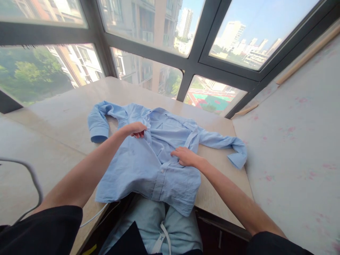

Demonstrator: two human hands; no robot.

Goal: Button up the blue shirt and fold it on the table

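Note:
A light blue button-up shirt (127, 156) lies spread front side up, its sleeves out to both sides and its lower hem hanging over the near edge. Its front gapes in the upper part, while a button shows lower down the placket. My left hand (136, 129) is closed on the front edge at the left of the opening, pulling the cloth up a little. Lower and to the right, my right hand (184, 156) has its fingers curled at the other front edge, pinching the cloth there.
The shirt rests on a pale window-side counter (66, 102). Dark-framed windows (148, 53) rise behind it, and a papered wall (287, 141) borders the right side. A white cable (34, 180) loops at the left. My legs (151, 216) are under the near edge.

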